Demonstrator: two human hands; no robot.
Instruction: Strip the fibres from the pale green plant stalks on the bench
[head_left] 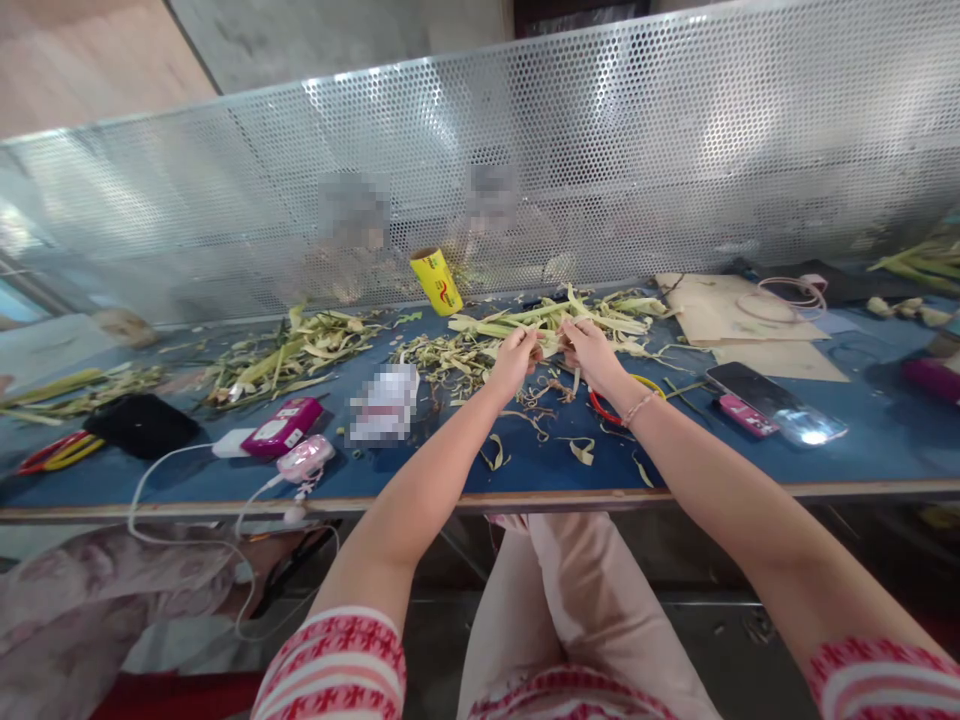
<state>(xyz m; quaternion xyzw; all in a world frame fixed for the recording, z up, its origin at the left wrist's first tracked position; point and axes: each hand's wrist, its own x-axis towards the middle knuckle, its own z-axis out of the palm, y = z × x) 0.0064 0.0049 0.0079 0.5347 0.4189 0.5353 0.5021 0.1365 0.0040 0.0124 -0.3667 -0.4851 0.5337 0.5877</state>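
My left hand (517, 360) and my right hand (589, 352) are close together over a heap of pale green plant strips (495, 325) on the blue table. Fingers of both hands are pinched on a pale leafy piece (549, 343) between them. A bracelet circles my right wrist. Thin scraps and curled peelings (534, 420) lie under and in front of my hands. Beside my right wrist rests a tool with red and yellow loops (606, 408), partly hidden by the arm.
A yellow cup (437, 282) stands behind the heap. Leftward are another plant pile (281, 360), a magenta power strip (285, 428) and a black pouch (146, 425). Phones (776, 400) and brown paper (739, 308) lie rightward. A perforated metal screen (450, 150) rises behind; a person's legs show lower left.
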